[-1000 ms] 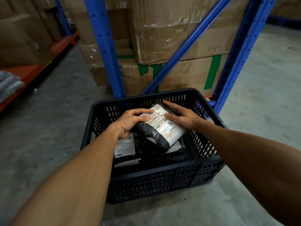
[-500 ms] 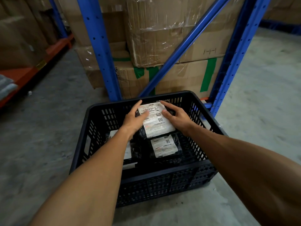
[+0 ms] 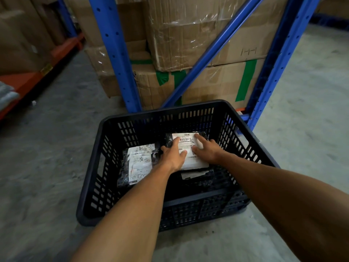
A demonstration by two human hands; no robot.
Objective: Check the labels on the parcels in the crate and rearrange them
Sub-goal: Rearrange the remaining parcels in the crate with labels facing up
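One crate [image 3: 188,203]; three parcels: [image 3: 138,163], [image 3: 196,161], [image 3: 198,176]; two hands: [image 3: 172,156], [image 3: 204,151].

You have one view only, from the camera on your head, looking forward and steeply down along both forearms. It sits close above the black crate [image 3: 132,118], which fills the middle of the wide frame. Beyond your grip the lens takes in the blue rack [image 3: 115,53] and concrete floor [image 3: 47,148].
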